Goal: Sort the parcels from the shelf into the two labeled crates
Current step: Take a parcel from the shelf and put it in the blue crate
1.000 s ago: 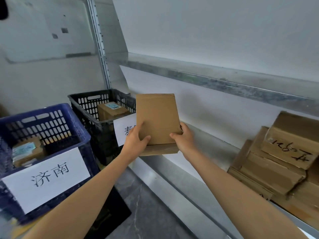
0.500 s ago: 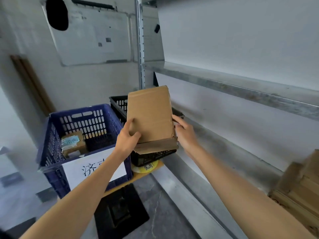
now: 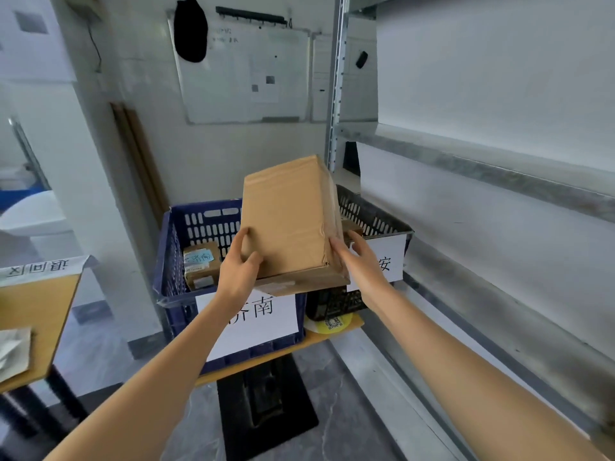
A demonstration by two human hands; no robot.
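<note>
A brown cardboard parcel (image 3: pixel 286 221) is held upright in front of the two crates. My left hand (image 3: pixel 238 272) grips its lower left edge and my right hand (image 3: pixel 357 264) its lower right edge. Behind it on the left stands the blue crate (image 3: pixel 173 261) with a white paper label (image 3: pixel 263 321); a small labelled parcel (image 3: pixel 201 264) lies inside. The black crate (image 3: pixel 372 214) is to the right, with its own white label (image 3: pixel 387 261), and the held parcel hides most of it.
Both crates rest on a small wooden table (image 3: pixel 332 334) with a black pedestal base (image 3: pixel 266 404). A metal shelf unit (image 3: pixel 482 294) runs along the right. Another wooden table (image 3: pixel 36 321) with papers is at the left edge. A whiteboard (image 3: pixel 246 74) hangs on the back wall.
The view has swung left from the shelf to the crates. The parcel, still in both hands, has turned so that its right side face shows, and it now sits in front of both crates.
</note>
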